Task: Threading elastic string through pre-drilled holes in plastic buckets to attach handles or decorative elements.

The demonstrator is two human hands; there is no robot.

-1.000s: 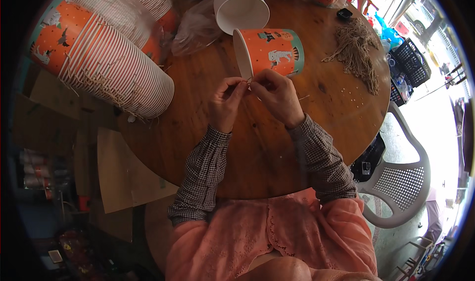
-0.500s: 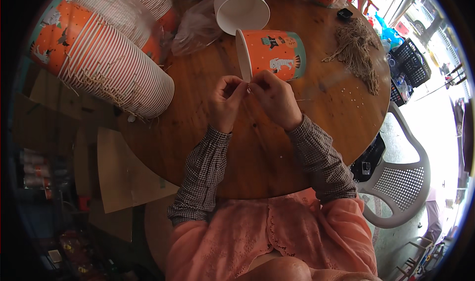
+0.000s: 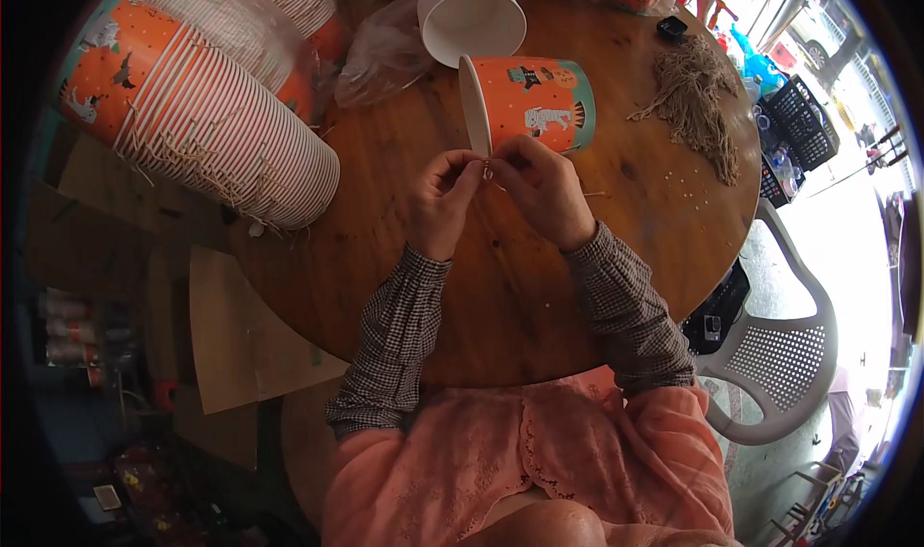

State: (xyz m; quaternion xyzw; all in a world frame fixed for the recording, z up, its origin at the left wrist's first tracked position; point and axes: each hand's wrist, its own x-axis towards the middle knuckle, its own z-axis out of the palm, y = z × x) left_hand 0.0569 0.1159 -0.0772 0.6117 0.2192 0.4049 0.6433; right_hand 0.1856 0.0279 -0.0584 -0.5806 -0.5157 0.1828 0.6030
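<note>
Both hands meet over the wooden table (image 3: 500, 287), in front of an orange paper bucket (image 3: 520, 100) lying on its side with its open rim to the left. Between my fingertips is a small loop of thin cord (image 3: 488, 172), close to the bucket's rim. My left hand (image 3: 443, 205) pinches it with thumb and forefinger. From the other side my right hand (image 3: 551, 196) also grips it, its curled fingers hiding part of the cord and the bucket's lower edge. Whether the cord runs through the bucket is hidden.
A long nested stack of orange buckets (image 3: 236, 128) with cords hanging on it lies at the left. Behind are a clear plastic bag (image 3: 380, 56) and a white-lined bucket (image 3: 472, 27). A bundle of tan cords (image 3: 695, 95) lies right, near scattered white bits (image 3: 685, 187). A grey plastic chair (image 3: 770, 355) stands right.
My right hand has shifted slightly right and down, and a small loop of cord now shows between the fingertips. My left hand and the bucket have barely moved.
</note>
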